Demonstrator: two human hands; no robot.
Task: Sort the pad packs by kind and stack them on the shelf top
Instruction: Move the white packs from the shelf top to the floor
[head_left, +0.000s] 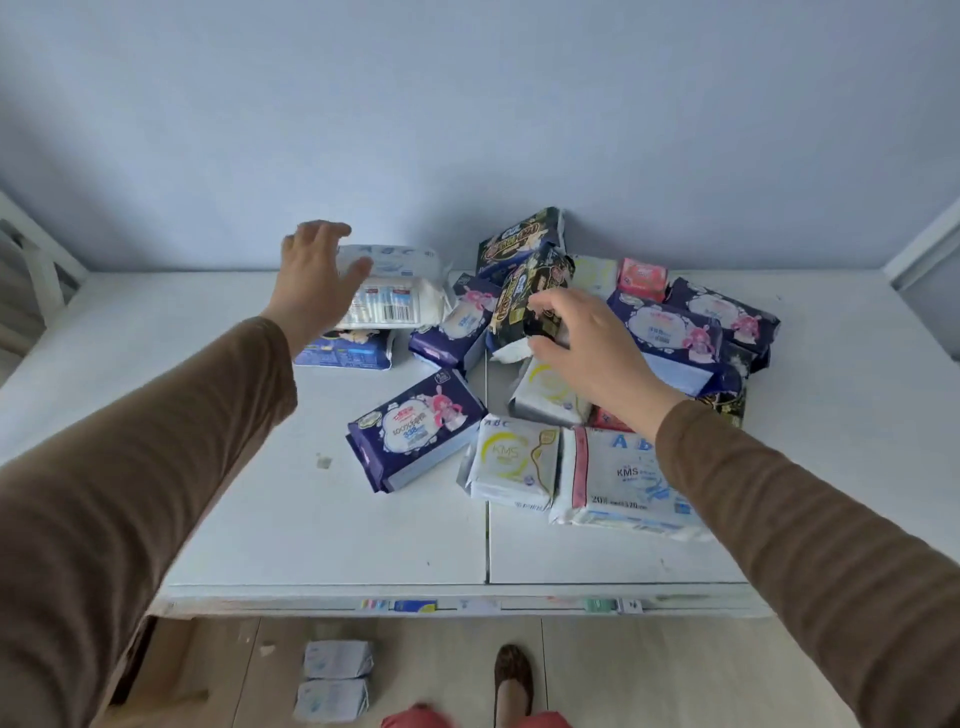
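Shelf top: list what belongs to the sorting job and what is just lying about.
Job:
- black pack, held by right hand
- white ABC stack, left hand over it
- purple pack
- shelf top

Lying about:
- two packs on the floor
- shoe

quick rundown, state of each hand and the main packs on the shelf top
left hand: open, fingers spread at the white pack stack
right hand: fingers curled, gripping the black pack
black pack: tilted, held above the heap
white pack stack: piled on a blue pack
purple pack: lying flat, apart from the heap
two packs on the floor: lying below the shelf
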